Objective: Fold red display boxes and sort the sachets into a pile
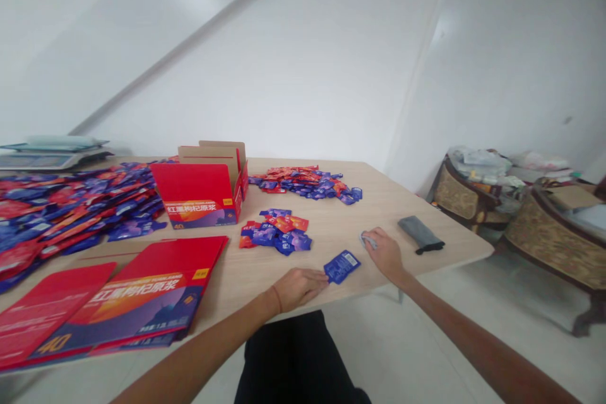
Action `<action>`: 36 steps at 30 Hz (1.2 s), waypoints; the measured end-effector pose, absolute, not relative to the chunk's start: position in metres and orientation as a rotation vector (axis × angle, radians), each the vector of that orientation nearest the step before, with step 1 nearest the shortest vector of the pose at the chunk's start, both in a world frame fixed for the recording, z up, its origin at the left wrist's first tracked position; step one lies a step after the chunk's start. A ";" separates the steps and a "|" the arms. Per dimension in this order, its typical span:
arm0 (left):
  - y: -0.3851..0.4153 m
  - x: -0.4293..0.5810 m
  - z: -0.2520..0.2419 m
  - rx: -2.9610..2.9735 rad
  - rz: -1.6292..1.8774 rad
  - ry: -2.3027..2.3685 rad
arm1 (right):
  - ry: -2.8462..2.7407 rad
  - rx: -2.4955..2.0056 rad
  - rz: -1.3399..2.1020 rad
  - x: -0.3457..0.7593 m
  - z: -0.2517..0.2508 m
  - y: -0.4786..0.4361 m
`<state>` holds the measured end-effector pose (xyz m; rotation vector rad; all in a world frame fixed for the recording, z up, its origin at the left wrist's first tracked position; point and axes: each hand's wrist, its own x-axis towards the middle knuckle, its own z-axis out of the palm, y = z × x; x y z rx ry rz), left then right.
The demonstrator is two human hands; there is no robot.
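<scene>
My left hand (297, 286) rests near the front edge of the wooden table (402, 202), its fingertips pinching the corner of a blue sachet (341, 265). My right hand (384, 254) lies on the table to the right, fingers closed over a small grey-white packet (366, 240) that is mostly hidden. A small pile of blue and red sachets (275, 231) lies just beyond my hands. A larger pile of sachets (307, 183) sits farther back. An open red carton (203, 189) stands upright left of the piles.
Flat red unfolded cartons (132, 303) lie stacked at the front left. A wide heap of sachets (71, 202) covers the far left, with a scale (52, 154) behind. A grey pouch (420, 233) lies near the right edge. Cluttered armchairs (544, 214) stand at right.
</scene>
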<state>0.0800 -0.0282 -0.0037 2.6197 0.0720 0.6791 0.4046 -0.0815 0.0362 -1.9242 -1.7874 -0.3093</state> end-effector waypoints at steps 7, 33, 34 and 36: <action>-0.031 0.079 0.000 2.631 0.675 0.072 | -2.328 -1.688 -0.189 0.316 0.037 -0.098; -0.031 0.079 0.000 2.675 0.684 0.070 | -2.389 -1.793 -0.345 0.326 0.057 -0.091; -0.032 0.079 0.001 2.678 0.679 0.076 | -2.462 -1.745 -0.334 0.317 0.054 -0.093; -0.033 0.079 0.003 2.675 0.672 0.080 | -2.574 -1.688 -0.323 0.303 0.046 -0.096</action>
